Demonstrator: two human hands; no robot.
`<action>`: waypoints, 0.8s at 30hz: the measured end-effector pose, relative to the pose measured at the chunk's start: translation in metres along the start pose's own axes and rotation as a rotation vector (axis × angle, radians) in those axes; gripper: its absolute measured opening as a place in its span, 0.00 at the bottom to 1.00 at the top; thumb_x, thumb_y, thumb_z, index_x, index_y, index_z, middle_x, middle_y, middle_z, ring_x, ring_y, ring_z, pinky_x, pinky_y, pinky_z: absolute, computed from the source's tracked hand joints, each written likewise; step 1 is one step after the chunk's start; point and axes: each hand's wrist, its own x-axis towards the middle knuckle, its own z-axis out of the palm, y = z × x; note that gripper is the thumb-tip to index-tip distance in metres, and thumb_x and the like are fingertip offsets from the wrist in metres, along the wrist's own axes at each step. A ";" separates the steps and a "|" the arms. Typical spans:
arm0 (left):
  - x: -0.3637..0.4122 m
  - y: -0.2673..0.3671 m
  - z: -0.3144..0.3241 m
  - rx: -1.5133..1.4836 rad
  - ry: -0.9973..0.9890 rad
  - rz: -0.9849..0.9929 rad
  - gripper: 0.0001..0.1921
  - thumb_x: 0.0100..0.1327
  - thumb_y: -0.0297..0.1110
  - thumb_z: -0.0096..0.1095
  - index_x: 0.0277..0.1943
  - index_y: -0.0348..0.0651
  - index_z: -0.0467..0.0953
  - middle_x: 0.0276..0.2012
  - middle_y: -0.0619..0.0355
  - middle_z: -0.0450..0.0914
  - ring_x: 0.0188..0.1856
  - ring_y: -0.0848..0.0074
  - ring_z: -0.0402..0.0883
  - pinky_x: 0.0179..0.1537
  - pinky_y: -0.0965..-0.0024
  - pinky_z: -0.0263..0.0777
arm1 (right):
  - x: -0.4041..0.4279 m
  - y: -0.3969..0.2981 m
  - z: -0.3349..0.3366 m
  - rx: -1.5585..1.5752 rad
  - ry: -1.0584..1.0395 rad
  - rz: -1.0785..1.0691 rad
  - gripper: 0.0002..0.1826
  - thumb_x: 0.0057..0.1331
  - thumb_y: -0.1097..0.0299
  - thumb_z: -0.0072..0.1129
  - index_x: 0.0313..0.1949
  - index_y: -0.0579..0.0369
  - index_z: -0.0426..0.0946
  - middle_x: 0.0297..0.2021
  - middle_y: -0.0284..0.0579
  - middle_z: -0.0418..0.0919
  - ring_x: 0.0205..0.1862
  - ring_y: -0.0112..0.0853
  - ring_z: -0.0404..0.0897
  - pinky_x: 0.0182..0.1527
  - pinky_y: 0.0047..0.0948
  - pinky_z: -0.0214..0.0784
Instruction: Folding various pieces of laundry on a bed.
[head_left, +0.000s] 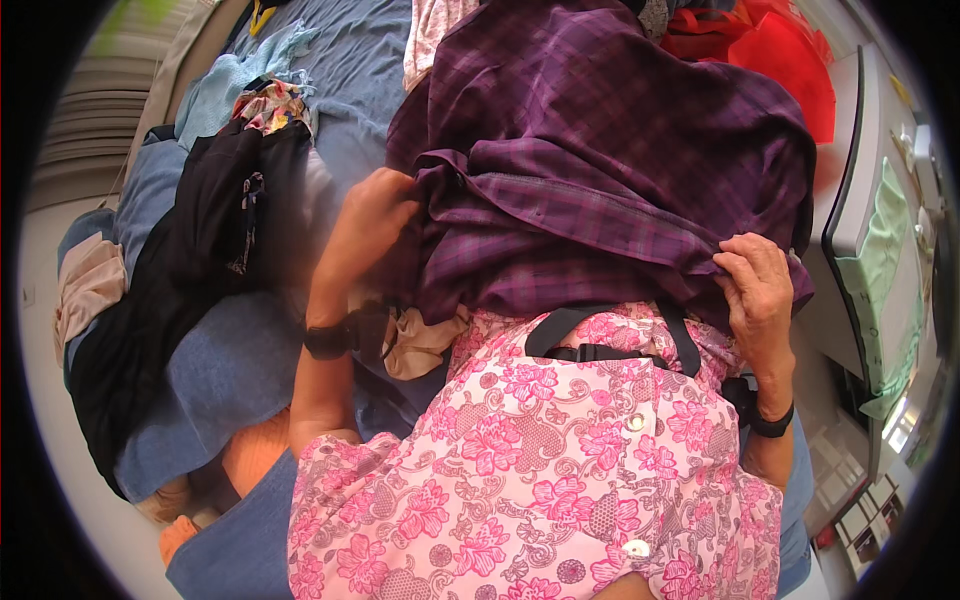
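A purple plaid cloth garment (600, 112) is spread over my lap and the bed before me, with a long seamed fold running across its near part. My left hand (375, 217), slightly blurred, grips the garment at the left end of that fold. At the right end, my right hand (754, 289) pinches the fabric between thumb and fingers. The stretch between my hands lies in loose creases. Just below my left hand, a beige cloth (424, 341) lies partly under the garment's near edge.
On the left are black clothing (217, 202), a light blue knitted piece (232, 79) and a pale pink cloth (90, 281) on the blue bedcover (352, 67). Red bags (787, 67) stand at the far right. A white cabinet (847, 157) with a green cloth (881, 247) stands close on my right.
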 end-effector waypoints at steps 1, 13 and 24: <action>-0.003 -0.002 0.001 -0.001 0.001 0.000 0.11 0.55 0.23 0.63 0.42 0.31 0.75 0.37 0.51 0.78 0.38 0.68 0.78 0.41 0.70 0.71 | 0.001 -0.001 -0.002 -0.001 0.000 -0.001 0.16 0.45 0.80 0.65 0.36 0.60 0.76 0.40 0.46 0.76 0.47 0.44 0.74 0.50 0.40 0.66; -0.012 0.018 -0.018 -0.270 0.224 -0.125 0.04 0.60 0.21 0.56 0.37 0.31 0.77 0.37 0.60 0.81 0.34 0.84 0.74 0.37 0.79 0.68 | -0.028 -0.011 -0.058 0.942 0.277 0.285 0.09 0.55 0.75 0.48 0.32 0.69 0.73 0.34 0.54 0.78 0.39 0.43 0.76 0.47 0.38 0.65; -0.006 0.030 -0.008 -0.682 0.081 -0.206 0.08 0.66 0.28 0.56 0.40 0.31 0.78 0.37 0.59 0.81 0.38 0.85 0.75 0.42 0.82 0.67 | -0.064 0.002 -0.080 1.238 0.706 0.647 0.11 0.61 0.66 0.50 0.35 0.59 0.62 0.34 0.42 0.66 0.39 0.27 0.67 0.48 0.26 0.59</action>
